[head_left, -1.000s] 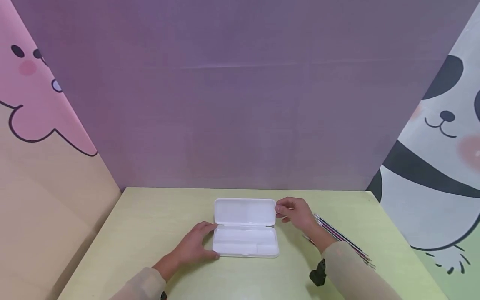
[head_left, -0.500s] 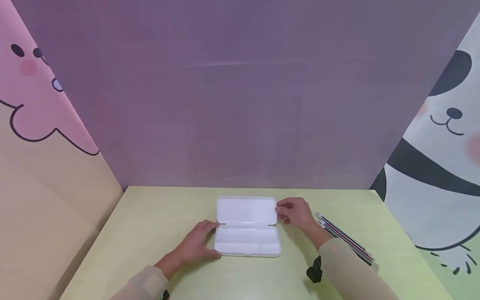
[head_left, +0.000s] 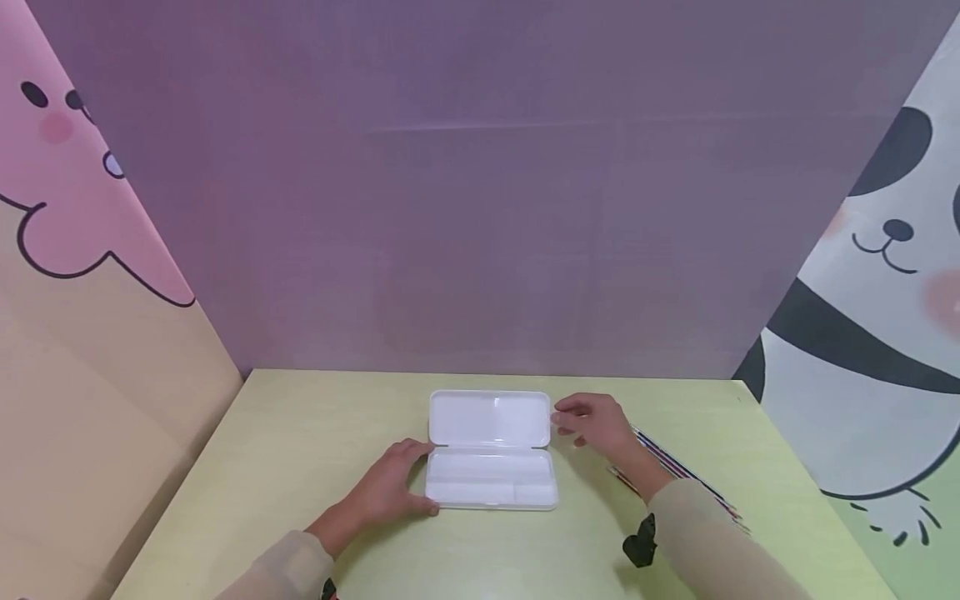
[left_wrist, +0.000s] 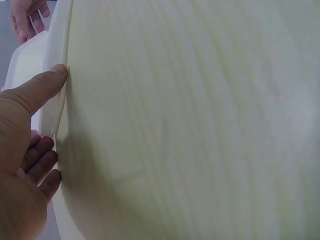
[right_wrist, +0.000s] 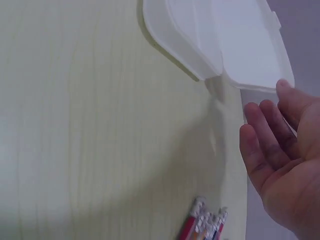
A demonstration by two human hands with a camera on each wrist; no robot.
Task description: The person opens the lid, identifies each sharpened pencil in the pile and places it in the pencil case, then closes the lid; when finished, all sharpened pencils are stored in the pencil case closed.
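Note:
A white plastic pencil case (head_left: 491, 492) lies opened out in the middle of the table, its lid (head_left: 490, 418) tipped back on the far side. Its divided tray holds nothing. My left hand (head_left: 382, 487) grips the tray's left end, thumb (left_wrist: 47, 82) at the front edge and fingers behind. By the lid's right edge, my right hand (head_left: 596, 425) has its fingers loosely bent and apart; in the right wrist view the thumb tip is right at the lid's corner. Several pencils (head_left: 686, 471) lie in a bunch to the right, partly hidden by my right forearm.
The pale wooden table (head_left: 300, 433) ends at a purple backdrop (head_left: 480, 250). Printed cartoon panels stand on both sides, a panda (head_left: 885, 350) on the right. A dark piece (head_left: 640, 543) hangs at the right sleeve.
The fingers of my right hand have come slightly away from the lid's right edge. My left hand keeps its place on the pencil case, and the view has shifted a little.

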